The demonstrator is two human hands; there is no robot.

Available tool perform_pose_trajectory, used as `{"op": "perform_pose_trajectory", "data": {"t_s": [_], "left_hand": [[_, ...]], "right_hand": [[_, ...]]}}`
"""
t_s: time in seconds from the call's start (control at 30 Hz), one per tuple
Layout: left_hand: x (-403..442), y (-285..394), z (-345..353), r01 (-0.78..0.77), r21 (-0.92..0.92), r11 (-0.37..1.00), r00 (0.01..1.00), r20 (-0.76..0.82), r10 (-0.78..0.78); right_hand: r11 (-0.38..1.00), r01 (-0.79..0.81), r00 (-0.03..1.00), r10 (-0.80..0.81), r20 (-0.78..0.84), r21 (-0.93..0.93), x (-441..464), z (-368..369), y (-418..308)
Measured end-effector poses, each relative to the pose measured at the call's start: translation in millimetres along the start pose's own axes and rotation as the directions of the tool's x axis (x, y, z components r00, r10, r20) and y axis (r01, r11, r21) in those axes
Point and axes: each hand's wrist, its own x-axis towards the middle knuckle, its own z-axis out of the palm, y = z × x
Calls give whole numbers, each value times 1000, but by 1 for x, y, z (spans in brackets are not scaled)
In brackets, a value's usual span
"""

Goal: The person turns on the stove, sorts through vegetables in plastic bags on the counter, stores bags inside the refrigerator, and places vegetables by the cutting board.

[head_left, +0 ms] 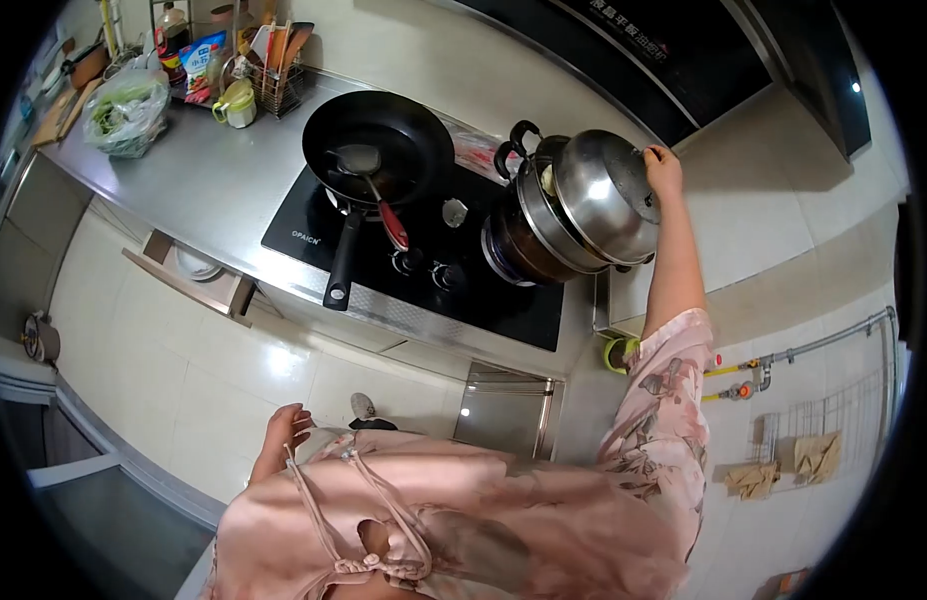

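Observation:
My right hand (663,172) has its fingers closed on the top of a shiny domed steel lid (605,190). The lid is tilted over a steel steamer pot (553,222) on the right burner, and a gap on its left shows something pale inside. Down at my side, my left hand (291,425) hangs with its fingers partly spread, touching nothing. On the left burner sits a black wok (408,135), and a spatula with a red handle (391,222) lies in it.
A black gas stove (313,215) is set in the steel counter (213,180). At the back left are a plastic bag of greens (128,112), a seasoning jar (238,105) and a utensil rack (276,92). An open drawer (188,275) juts out below; a range hood (623,50) hangs above.

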Motion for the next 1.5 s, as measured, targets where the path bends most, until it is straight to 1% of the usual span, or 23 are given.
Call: {"op": "perform_pose_trajectory", "data": {"t_s": [0.1, 0.2, 0.3, 0.4, 0.47, 0.5, 0.6, 0.7, 0.8, 0.9, 1.1, 1.2, 1.3, 1.37, 1.43, 1.5], "left_hand": [[-4, -1, 3, -22, -21, 1000, 1000, -17, 21], [-4, 7, 8, -59, -24, 998, 998, -37, 58], [-7, 21, 15, -104, -8, 995, 994, -39, 103], [-10, 28, 21, -126, 5, 992, 992, -24, 127], [-13, 31, 22, -135, 22, 991, 991, -21, 135], [-13, 31, 22, -131, 25, 991, 991, -22, 131], [-10, 26, 17, -116, 33, 993, 993, -25, 116], [-12, 21, 13, -105, 29, 994, 994, -29, 106], [-15, 17, 11, -102, 19, 995, 994, -30, 102], [-15, 13, 7, -101, 15, 995, 994, -34, 102], [-13, 9, 1, -103, 22, 994, 994, -46, 103], [-15, 11, 3, -111, 18, 994, 993, -48, 111], [-14, 10, 2, -120, 3, 993, 992, -36, 120], [-9, 5, -2, -114, -14, 993, 992, -54, 113], [-4, -1, -9, -103, -45, 994, 992, -78, 99], [1, -13, -20, -82, -75, 994, 991, -115, 73]], "right_hand": [[997, 33, 999, -33, 3, -67, -4, 14, -8], [999, -7, 999, 9, 46, -41, -3, 31, -4], [999, -24, 999, 22, 48, 37, -7, 33, -7], [1000, -10, 999, 9, 42, 25, -1, 39, 7], [998, -26, 998, 24, 52, 49, 1, 39, 7], [998, -35, 998, 32, 60, 57, 1, 40, 8], [1000, 12, 1000, -12, 18, 18, -5, 36, -1], [1000, 4, 1000, -4, 13, 29, -6, 32, -12], [999, 53, 999, -53, 12, 9, 0, 36, -2], [999, -4, 1000, 4, 11, 47, -2, 36, -3], [999, 44, 999, -44, 16, 6, -4, 41, -1], [1000, -4, 997, 5, 72, -6, -9, 35, -7], [985, -32, 999, 27, -32, -171, -17, 33, -17], [946, 69, 957, -152, -246, -316, -44, 15, -46], [975, 217, 918, -223, -329, -56, -87, 3, -77], [925, 365, 901, -324, -287, 102, -143, 7, -87]]}}
